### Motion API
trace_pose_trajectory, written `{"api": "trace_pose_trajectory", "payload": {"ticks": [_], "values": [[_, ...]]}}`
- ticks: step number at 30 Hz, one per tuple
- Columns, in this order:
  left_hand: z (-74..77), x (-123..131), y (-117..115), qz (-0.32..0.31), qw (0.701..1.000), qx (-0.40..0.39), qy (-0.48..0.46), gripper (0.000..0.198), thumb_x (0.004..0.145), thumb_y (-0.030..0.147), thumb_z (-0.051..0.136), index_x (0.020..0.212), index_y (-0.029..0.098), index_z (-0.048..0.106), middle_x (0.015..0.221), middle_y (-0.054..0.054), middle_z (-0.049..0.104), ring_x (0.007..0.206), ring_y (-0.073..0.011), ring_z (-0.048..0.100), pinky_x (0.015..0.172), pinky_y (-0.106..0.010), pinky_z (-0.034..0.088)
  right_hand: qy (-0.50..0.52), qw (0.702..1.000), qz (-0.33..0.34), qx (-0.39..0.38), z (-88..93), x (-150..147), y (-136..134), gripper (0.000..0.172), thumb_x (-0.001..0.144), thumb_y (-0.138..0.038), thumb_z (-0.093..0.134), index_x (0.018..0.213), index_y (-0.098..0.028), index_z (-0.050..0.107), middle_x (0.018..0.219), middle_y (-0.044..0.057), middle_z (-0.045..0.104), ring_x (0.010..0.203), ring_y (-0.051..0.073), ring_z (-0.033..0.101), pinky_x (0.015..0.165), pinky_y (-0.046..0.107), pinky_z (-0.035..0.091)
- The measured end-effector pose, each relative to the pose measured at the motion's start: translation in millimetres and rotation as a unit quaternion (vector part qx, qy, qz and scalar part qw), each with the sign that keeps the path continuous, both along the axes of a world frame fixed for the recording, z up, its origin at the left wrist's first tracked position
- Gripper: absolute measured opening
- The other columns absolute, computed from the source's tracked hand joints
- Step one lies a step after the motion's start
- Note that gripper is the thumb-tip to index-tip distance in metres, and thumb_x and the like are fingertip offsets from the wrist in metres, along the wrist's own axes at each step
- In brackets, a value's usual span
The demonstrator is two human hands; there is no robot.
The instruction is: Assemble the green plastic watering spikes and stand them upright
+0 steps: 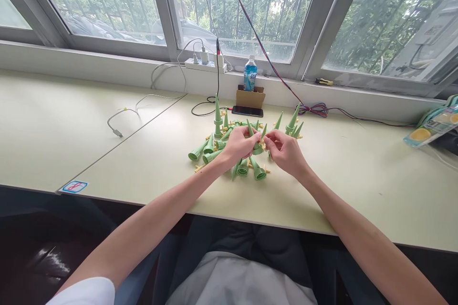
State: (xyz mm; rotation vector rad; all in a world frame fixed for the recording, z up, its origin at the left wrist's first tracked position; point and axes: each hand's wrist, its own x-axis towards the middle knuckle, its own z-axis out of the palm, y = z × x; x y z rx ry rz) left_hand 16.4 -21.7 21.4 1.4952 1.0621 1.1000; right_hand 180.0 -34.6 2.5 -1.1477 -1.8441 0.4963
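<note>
My left hand (pixel 240 144) is closed around a green plastic watering spike (pixel 256 149), held with its point up just above the table. Close beside it, my right hand (pixel 284 148) has its thumb and fingers pinched at the small yellow valve (pixel 261 142) on that spike's side; the fingers hide most of the valve. More green spikes lie around and behind both hands. One tall spike (pixel 218 119) stands upright at the back left, and another spike (pixel 292 120) leans at the right. Nearest me, a spike (pixel 259 171) lies with its hollow threaded end facing my way.
Behind the spikes, a black phone (pixel 247 111) lies before a cardboard box (pixel 250 98) and a blue-labelled bottle (pixel 250 74). A white cable (pixel 123 110) runs across the left side. Bundled wires (pixel 317 110) and a clear package (pixel 429 126) are on the right.
</note>
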Motion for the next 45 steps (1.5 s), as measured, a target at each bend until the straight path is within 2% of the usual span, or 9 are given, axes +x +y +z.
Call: {"api": "trace_pose_trajectory", "payload": {"ticks": [5,12,15,19,21,24,31,39,45], "values": [[0.4,0.3,-1.3,-0.002,1.000,-0.001,0.002,0.019,0.086,0.024,0.064,0.072,0.016,0.053,0.047,0.006,0.042,0.031,-0.0044,0.037,0.031,-0.018,0.026,-0.005,1.000,-0.002,-0.007,-1.5,1.2,1.1,0.026,0.093,-0.042,0.050,0.079,-0.020,0.055,0.062,-0.001,0.054,0.053,0.012,0.046,0.053,0.026,0.036],[-2.0,0.9,-1.0,-0.028,1.000,0.009,0.010,0.019,0.086,0.026,0.063,0.072,0.016,0.055,0.052,0.005,0.044,0.032,-0.0045,0.039,0.030,-0.018,0.027,-0.040,0.998,-0.042,-0.003,-2.6,0.7,3.9,0.049,0.094,-0.051,0.046,0.057,-0.020,0.038,0.048,-0.004,0.035,0.048,0.009,0.031,0.050,0.026,0.026],[-1.2,1.4,-1.3,-0.021,1.000,0.007,0.011,0.020,0.087,0.025,0.063,0.072,0.016,0.054,0.050,0.006,0.043,0.031,-0.0043,0.039,0.030,-0.018,0.027,-0.035,0.998,-0.043,-0.001,-2.3,0.1,3.6,0.048,0.094,-0.052,0.046,0.059,-0.020,0.043,0.050,-0.004,0.040,0.048,0.010,0.033,0.050,0.026,0.028],[-0.6,1.7,-1.0,0.002,1.000,0.008,0.007,0.020,0.086,0.024,0.064,0.071,0.016,0.053,0.048,0.006,0.043,0.031,-0.0041,0.039,0.030,-0.018,0.027,-0.011,1.000,-0.020,-0.001,-1.2,-0.2,1.7,0.031,0.092,-0.046,0.051,0.079,-0.019,0.056,0.065,0.000,0.057,0.054,0.012,0.046,0.053,0.026,0.035],[-0.9,1.6,-0.8,0.007,1.000,0.009,0.004,0.021,0.087,0.023,0.064,0.071,0.016,0.053,0.048,0.006,0.043,0.031,-0.0041,0.038,0.031,-0.018,0.027,-0.006,1.000,-0.008,-0.004,-1.0,-0.1,1.1,0.026,0.092,-0.043,0.051,0.082,-0.019,0.057,0.069,0.001,0.059,0.056,0.012,0.049,0.055,0.026,0.036],[-1.1,1.5,-1.1,0.004,1.000,0.008,0.003,0.020,0.087,0.023,0.063,0.071,0.016,0.053,0.048,0.006,0.043,0.031,-0.0038,0.037,0.031,-0.018,0.027,-0.016,1.000,-0.013,-0.011,-1.4,0.6,1.4,0.027,0.093,-0.042,0.050,0.079,-0.020,0.055,0.062,-0.001,0.054,0.053,0.012,0.045,0.054,0.026,0.035],[-0.1,2.3,-2.3,-0.014,1.000,0.007,0.010,0.016,0.087,0.022,0.061,0.074,0.015,0.055,0.050,0.006,0.043,0.031,-0.0040,0.038,0.030,-0.018,0.027,-0.047,0.998,-0.048,0.012,-2.3,1.4,4.2,0.047,0.094,-0.050,0.047,0.059,-0.020,0.036,0.052,-0.005,0.035,0.052,0.010,0.031,0.051,0.026,0.026],[-0.8,1.3,-1.8,0.002,1.000,0.019,0.014,0.019,0.089,0.023,0.059,0.072,0.016,0.052,0.050,0.006,0.044,0.032,-0.0040,0.039,0.031,-0.017,0.029,-0.025,0.999,-0.017,-0.011,-1.1,-0.1,1.9,0.030,0.094,-0.044,0.048,0.077,-0.020,0.054,0.061,-0.002,0.054,0.053,0.012,0.043,0.054,0.025,0.034],[-1.5,1.9,-1.3,-0.010,1.000,0.019,0.012,0.018,0.088,0.023,0.060,0.073,0.017,0.054,0.048,0.006,0.043,0.032,-0.0048,0.039,0.030,-0.018,0.028,-0.048,0.998,-0.039,0.003,-3.5,0.7,4.2,0.034,0.095,-0.042,0.047,0.068,-0.021,0.046,0.054,-0.004,0.043,0.050,0.010,0.034,0.051,0.026,0.028]]}}
